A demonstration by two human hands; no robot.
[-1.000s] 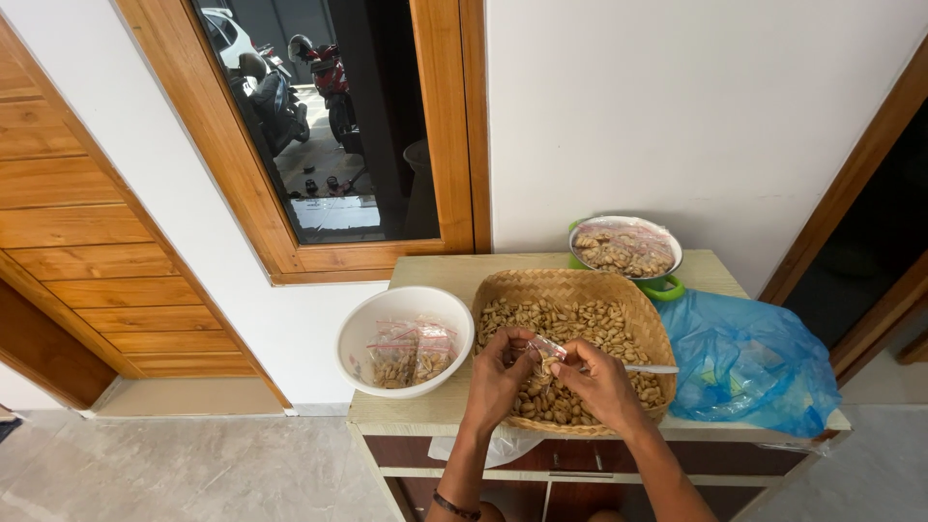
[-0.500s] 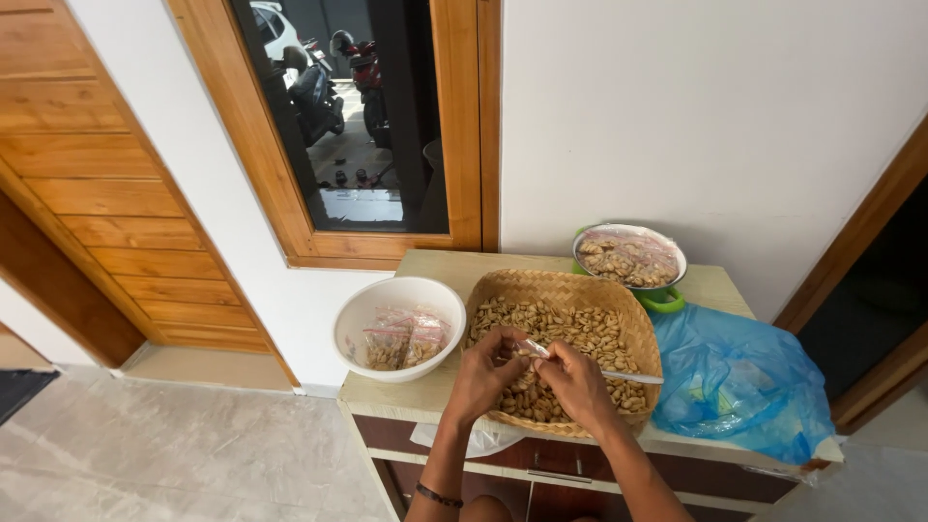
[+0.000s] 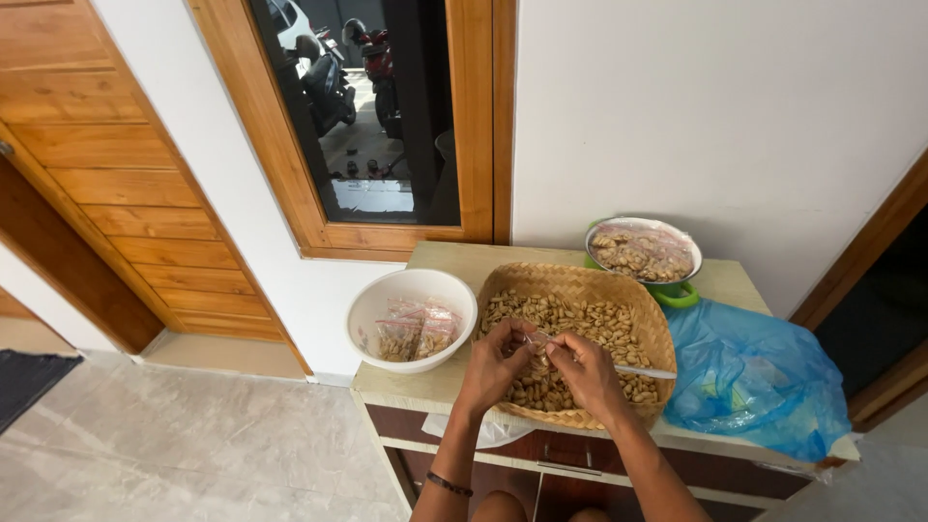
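Peanuts [image 3: 580,324] are heaped in a woven basket [image 3: 619,290] on the bench [image 3: 454,259], and both hands are held just above the heap. A small clear bag [image 3: 537,340] is pinched between the left hand [image 3: 495,362] and the right hand [image 3: 585,372], the fingers of each closed narrowly on its top edge; what the bag contains cannot be made out.

A spill is judged the main risk: if the thin plastic were let slip, nuts could be scattered, though most would be caught by the basket below. The basket's near rim reaches the front edge of the bench, so it could be tipped toward the floor if pressed down by a wrist.

A thin stick [image 3: 633,370] juts from the right hand toward a blue plastic bag [image 3: 754,377], which could be snagged by it. The white bowl [image 3: 387,300] of filled packets stands just beside the left forearm and near the bench corner, where it could be knocked off. A second bowl [image 3: 643,249] stands well back by the wall.
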